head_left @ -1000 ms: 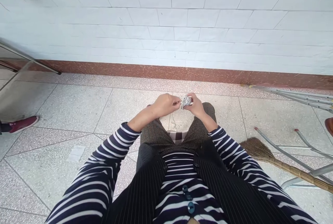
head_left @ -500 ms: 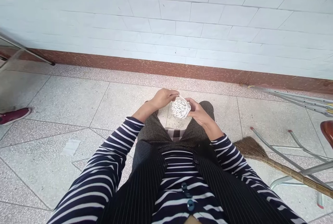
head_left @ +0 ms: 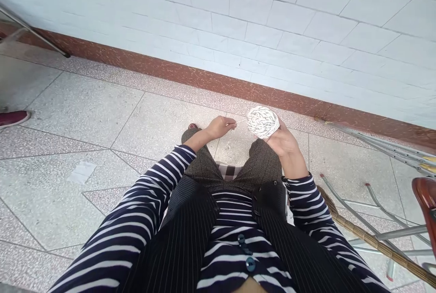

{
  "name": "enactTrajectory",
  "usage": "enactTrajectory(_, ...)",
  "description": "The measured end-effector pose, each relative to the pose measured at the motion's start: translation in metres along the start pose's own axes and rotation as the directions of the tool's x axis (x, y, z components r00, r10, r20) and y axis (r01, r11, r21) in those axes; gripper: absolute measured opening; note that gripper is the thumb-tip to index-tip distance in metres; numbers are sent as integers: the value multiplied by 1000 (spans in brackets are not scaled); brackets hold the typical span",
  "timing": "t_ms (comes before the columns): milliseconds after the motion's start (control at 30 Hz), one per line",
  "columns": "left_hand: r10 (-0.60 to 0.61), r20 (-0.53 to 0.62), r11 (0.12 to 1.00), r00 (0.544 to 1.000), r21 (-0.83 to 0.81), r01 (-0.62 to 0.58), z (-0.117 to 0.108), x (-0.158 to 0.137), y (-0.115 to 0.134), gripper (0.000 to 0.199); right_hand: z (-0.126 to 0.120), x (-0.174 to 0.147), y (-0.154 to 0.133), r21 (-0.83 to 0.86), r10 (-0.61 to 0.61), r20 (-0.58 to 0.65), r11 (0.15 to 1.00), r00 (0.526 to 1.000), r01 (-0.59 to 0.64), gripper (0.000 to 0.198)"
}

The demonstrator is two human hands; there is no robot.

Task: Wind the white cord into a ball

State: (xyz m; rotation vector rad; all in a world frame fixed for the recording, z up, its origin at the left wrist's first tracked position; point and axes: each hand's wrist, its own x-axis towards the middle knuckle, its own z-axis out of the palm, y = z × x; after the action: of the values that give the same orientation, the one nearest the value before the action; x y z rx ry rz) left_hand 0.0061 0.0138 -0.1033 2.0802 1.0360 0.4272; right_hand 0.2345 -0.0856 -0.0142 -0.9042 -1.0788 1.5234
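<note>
A ball of white yarn with dark flecks (head_left: 262, 122) rests in my right hand (head_left: 285, 142), whose fingers curl behind and beneath it. To its left, my left hand (head_left: 221, 127) is closed in a pinch on the loose strand (head_left: 241, 121). That strand runs taut across the short gap between the pinch and the ball. Both hands are above my knees, in front of my lap. The ball hides most of my right fingertips.
On the right lie a straw broom (head_left: 374, 231) and the metal legs of a chair (head_left: 357, 209). Folded metal poles (head_left: 374, 138) lean by the tiled wall (head_left: 252, 34). A paper scrap (head_left: 82, 172) and another person's red shoe (head_left: 13, 118) are at left.
My right hand has moved right and up with the yarn ball, turning it. The strand to my left hand is now longer. The view has tilted slightly.
</note>
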Motion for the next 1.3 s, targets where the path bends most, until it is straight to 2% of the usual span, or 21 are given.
enactTrajectory(100, -63, 61, 989, 996, -130, 70, 8, -8, -1, 30, -8, 7, -9, -237, -35, -74, 971, 997, 16, 64)
enactTrajectory(167, -38, 121, 977, 992, -204, 62, 9, -14, 3, 32, -16, 12, -11, -499, -87, -168, 866, 982, -8, 64)
enactTrajectory(233, 19, 175, 967, 984, -254, 26, 7, -19, 11, 33, -25, 18, -6, -693, -145, -272, 715, 951, -89, 64)
enactTrajectory(300, 71, 224, 965, 972, -260, -11, 3, -23, 23, 32, -31, 25, 6, -771, -193, -393, 601, 899, -208, 65)
enactTrajectory(400, 139, 306, 973, 942, -218, -73, 0, -23, 43, 30, -32, 33, 37, -782, -228, -512, 521, 828, -341, 64)
enactTrajectory(500, 199, 338, 978, 920, -123, -167, -4, -16, 55, 27, -23, 34, 69, -825, -208, -454, 465, 866, -321, 57)
enactTrajectory(533, 208, 311, 978, 927, -63, -198, -6, -12, 56, 25, -19, 32, 77, -819, -150, -430, 480, 890, -314, 55)
enactTrajectory(567, 214, 262, 975, 941, 8, -224, -9, -8, 55, 24, -15, 30, 84, -784, -64, -412, 534, 909, -318, 55)
enactTrajectory(600, 224, 202, 966, 954, 83, -244, -13, -4, 53, 23, -12, 26, 89, -705, 56, -393, 623, 918, -340, 56)
enactTrajectory(667, 264, 103, 938, 959, 204, -280, -19, 3, 46, 24, -7, 18, 93, -424, 304, -303, 806, 903, -414, 63)
enactTrajectory(700, 290, 81, 924, 954, 237, -301, -21, 5, 42, 26, -5, 14, 93, -267, 389, -235, 855, 891, -444, 65)
enactTrajectory(767, 328, 81, 910, 941, 241, -338, -22, 6, 36, 28, -4, 7, 90, -44, 458, -108, 884, 882, -465, 67)
enactTrajectory(833, 322, 84, 923, 943, 191, -333, -19, 4, 33, 28, -3, 1, 85, 46, 455, -23, 890, 890, -454, 66)
enactTrajectory(900, 270, 68, 953, 960, 120, -277, -13, 1, 31, 26, -3, -4, 79, 94, 440, 10, 894, 898, -439, 66)
enactTrajectory(1000, 157, 35, 987, 987, -32, -156, -5, -2, 26, 23, -3, -9, 65, 129, 381, -3, 917, 925, -377, 69)
enactTrajectory(1067, 97, 46, 980, 994, -179, -87, 0, -3, 21, 22, -5, -10, 53, 135, 323, -25, 939, 946, -317, 73)
enactTrajectory(1167, 23, 62, 916, 998, -401, 4, 10, -2, 11, 23, -7, -7, 33, 146, 243, -91, 962, 966, -229, 75)
enactTrajectory(1300, -63, 109, 729, 992, -674, 120, 24, -6, 3, 33, -9, -1, 16, 116, 201, -116, 975, 973, -187, 70)
